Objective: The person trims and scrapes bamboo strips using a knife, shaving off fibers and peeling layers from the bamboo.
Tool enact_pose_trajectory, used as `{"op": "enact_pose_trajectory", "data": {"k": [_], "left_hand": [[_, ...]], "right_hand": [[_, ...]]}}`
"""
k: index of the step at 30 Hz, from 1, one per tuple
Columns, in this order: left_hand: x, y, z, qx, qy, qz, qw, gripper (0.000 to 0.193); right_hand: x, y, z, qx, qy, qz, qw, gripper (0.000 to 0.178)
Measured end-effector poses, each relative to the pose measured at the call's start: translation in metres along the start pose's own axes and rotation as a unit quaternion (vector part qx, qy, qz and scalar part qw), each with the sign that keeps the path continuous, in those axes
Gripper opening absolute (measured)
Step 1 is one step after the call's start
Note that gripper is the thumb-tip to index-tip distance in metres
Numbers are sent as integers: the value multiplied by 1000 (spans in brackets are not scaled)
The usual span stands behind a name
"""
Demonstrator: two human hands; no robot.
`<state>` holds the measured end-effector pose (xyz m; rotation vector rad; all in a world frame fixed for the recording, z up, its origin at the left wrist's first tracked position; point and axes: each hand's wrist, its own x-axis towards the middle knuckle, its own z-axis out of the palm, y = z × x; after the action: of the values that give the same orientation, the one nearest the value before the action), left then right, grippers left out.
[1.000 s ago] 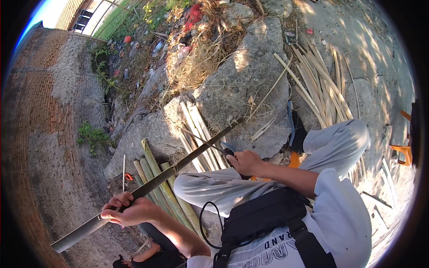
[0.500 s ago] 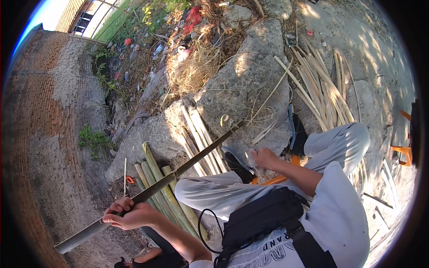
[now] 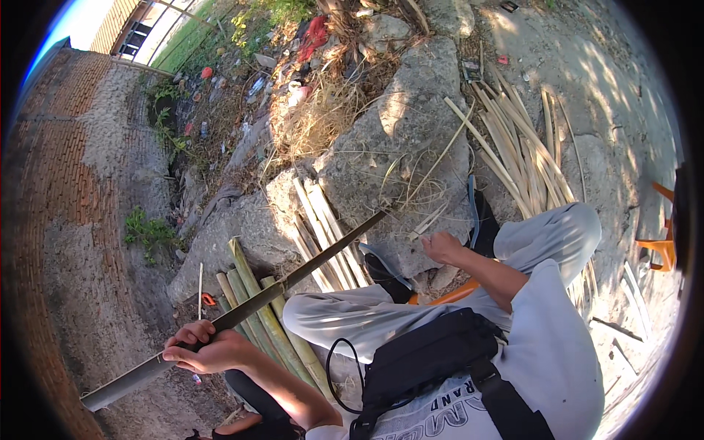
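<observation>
Outdoors, on bare, pale grey ground [image 3: 609, 169] dappled with sun and shade. In the middle, a big grey rock [image 3: 422, 121], rough and sunlit in patches, with thin curled shavings [image 3: 411, 183] on its near side. Well to the left of the rock, a tall brick wall [image 3: 66, 169], partly covered in grey render, with a green weed [image 3: 147, 231] near its foot. Just beside the rock, on its far left, dry grass [image 3: 319, 121], with scattered litter beyond. To the right of the rock, a loose spread of pale strips [image 3: 524, 158]; farther right, an orange chair [image 3: 660, 253]. At the rock's near left, a smaller batch of pale strips, then green poles [image 3: 242, 260] side by side. Nearer still, at the lower edge, part of another person [image 3: 253, 429] in dark clothing.

Left hand [image 3: 213, 352], well to the near left of the rock: curled palm-up around a long dark slat [image 3: 323, 257], fingers wrapped over it. Slat aslant across the poles and strips in view, far tip over the rock's near side; cannot tell about contact there. Right hand [image 3: 444, 248], by the rock's near right edge: loosely fisted, apart from the slat; cannot tell about anything inside the curl.
</observation>
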<state>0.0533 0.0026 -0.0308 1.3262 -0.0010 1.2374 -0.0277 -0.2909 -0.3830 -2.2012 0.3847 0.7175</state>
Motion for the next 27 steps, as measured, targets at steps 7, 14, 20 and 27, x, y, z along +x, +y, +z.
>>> {"op": "enact_pose_trajectory", "data": {"k": [7, 14, 20, 27], "left_hand": [[-2, 5, 2, -1, 2, -5, 1000, 38], [-2, 4, 5, -28, 2, -30, 999, 37], [8, 6, -9, -86, -27, -65, 994, 41], [26, 10, -49, -292, -286, -153, 900, 41]], "right_hand": [[-50, -65, -29, -15, -38, -163, 986, 60], [17, 32, 25, 1, 22, 32, 999, 59], [-3, -4, 5, -4, -20, 1, 1000, 61], [-49, -35, -3, 48, -25, -3, 999, 62]]}}
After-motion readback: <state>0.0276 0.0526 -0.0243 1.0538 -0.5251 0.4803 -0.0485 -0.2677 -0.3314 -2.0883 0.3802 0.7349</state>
